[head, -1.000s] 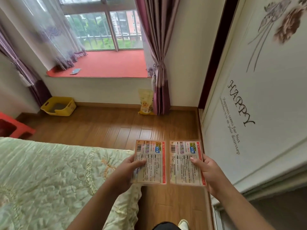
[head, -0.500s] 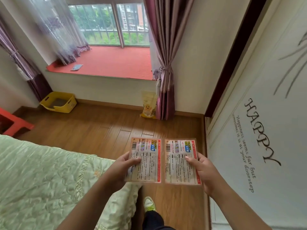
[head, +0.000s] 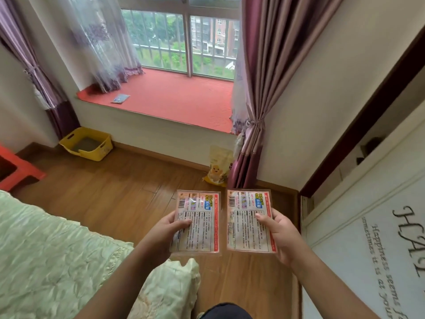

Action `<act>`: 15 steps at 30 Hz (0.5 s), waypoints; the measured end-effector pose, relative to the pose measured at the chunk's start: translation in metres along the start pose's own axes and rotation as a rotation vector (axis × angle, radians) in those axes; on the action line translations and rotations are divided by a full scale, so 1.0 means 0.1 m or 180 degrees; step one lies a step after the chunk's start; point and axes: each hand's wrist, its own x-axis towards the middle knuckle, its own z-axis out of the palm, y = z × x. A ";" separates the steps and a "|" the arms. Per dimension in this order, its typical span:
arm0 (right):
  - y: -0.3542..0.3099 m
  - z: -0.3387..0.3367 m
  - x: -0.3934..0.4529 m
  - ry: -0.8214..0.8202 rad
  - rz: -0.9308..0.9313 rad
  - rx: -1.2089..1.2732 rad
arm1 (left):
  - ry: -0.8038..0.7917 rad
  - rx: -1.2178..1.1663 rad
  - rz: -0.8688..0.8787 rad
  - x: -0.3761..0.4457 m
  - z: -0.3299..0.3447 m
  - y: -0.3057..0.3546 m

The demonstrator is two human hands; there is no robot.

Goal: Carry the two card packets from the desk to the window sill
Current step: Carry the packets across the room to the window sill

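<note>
Left hand [head: 165,233] is gripping the left packet [head: 197,223], right hand [head: 279,236] is clamping the right packet [head: 249,221], side by side, just apart, above the floor [head: 119,187]. The sill [head: 174,97] is lying well beyond, far ahead.

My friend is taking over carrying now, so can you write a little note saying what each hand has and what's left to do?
Left hand: holds one card packet, thumb on top.
Right hand: holds the other packet the same way.
Both packets are up in the air over the wooden floor, side by side, not touching.
Done: packets picked up and carried into the room.
Left: walk to the red window sill ahead and put both down there.
</note>
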 end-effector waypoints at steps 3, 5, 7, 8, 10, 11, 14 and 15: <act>-0.14 0.08 0.28 -0.0073 0.0036 -0.0009 | 0.0025 -0.0066 0.0034 0.19 -0.08 0.18; -0.22 0.10 0.48 -0.0119 0.0082 -0.0005 | 0.0046 -0.0143 0.0030 0.32 -0.12 0.27; -0.28 0.10 0.68 -0.0182 0.0108 0.0012 | 0.0071 -0.0195 0.0027 0.47 -0.15 0.36; -0.32 0.11 0.79 -0.0219 0.0116 0.0022 | 0.0079 -0.0206 0.0030 0.55 -0.16 0.41; -0.39 0.10 1.02 -0.0308 0.0132 0.0040 | 0.0082 -0.0232 0.0051 0.72 -0.17 0.51; -0.43 0.10 1.15 -0.0349 0.0134 0.0056 | 0.0087 -0.0249 0.0070 0.81 -0.18 0.56; -0.58 0.09 1.56 -0.0453 0.0128 0.0091 | 0.0145 -0.0275 0.0114 1.15 -0.18 0.72; -0.65 0.08 1.71 -0.0492 0.0128 0.0082 | 0.0172 -0.0267 0.0121 1.28 -0.18 0.78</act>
